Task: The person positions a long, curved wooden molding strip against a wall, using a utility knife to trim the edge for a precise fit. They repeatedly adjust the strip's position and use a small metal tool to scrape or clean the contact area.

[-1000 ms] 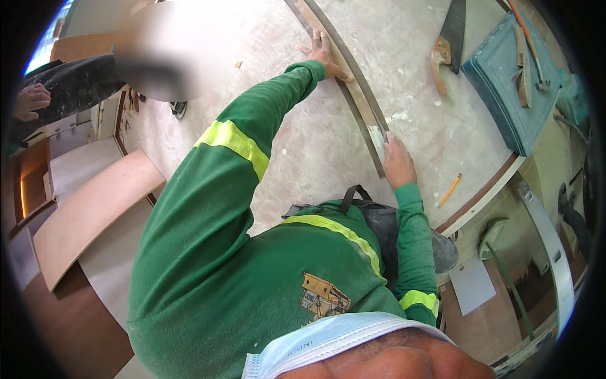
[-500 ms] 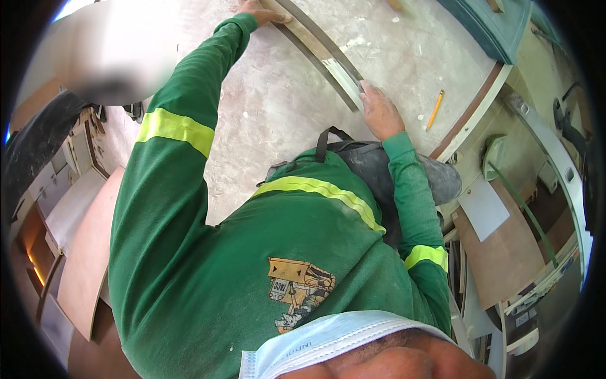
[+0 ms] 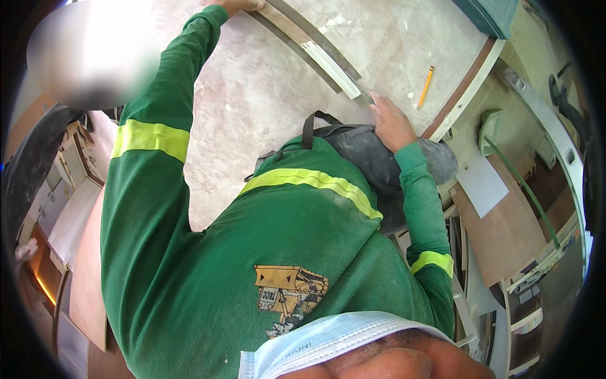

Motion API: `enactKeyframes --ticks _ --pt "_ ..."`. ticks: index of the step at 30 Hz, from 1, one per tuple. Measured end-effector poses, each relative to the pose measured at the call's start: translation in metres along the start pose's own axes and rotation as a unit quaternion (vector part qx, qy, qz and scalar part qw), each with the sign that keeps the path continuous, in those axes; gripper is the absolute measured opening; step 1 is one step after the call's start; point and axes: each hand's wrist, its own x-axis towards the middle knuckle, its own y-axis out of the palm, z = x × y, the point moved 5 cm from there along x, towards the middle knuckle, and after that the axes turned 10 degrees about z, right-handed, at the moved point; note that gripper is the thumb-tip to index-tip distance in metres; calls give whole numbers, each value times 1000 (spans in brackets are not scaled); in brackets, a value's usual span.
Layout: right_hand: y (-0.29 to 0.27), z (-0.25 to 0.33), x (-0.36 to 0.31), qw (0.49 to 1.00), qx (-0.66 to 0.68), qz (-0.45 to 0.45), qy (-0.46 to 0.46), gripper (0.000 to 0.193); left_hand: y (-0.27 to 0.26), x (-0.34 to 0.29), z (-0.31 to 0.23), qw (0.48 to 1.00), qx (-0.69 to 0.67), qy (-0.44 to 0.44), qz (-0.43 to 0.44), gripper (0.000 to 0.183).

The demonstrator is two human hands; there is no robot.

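Strip (image 3: pixel 318 57) slants across pale tabletop (image 3: pixel 233 126). Left hand (image 3: pixel 238 5) at its far-left stretch, cropped, hold can't be told. Right hand (image 3: pixel 394 122) closed on thin dark tool (image 3: pixel 367 96), just beside near end. Danger: weak far hold could let strip skid; hasty stroke, tool slips.

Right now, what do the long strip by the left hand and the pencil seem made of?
The long strip looks like matte wood, given its brown face; its whitish end could be bare wood or coating. The pencil is probably painted wood: slender, yellow-orange body.
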Motion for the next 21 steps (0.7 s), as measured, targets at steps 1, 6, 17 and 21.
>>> enactKeyframes --ticks 1,6,17,21 --pt "-4 -2 -11 1000 -5 11 16 38 0 -2 -3 1000 -12 2 8 162" --pt "-11 -5 -17 997 -37 51 48 38 -3 -3 -7 999 -28 -15 6 161" --pt "-24 -56 -50 959 159 -139 188 48 27 35 28 993 27 100 -61 155" --pt "-21 -75 -48 923 242 -168 246 52 16 21 13 996 2 86 -25 158"
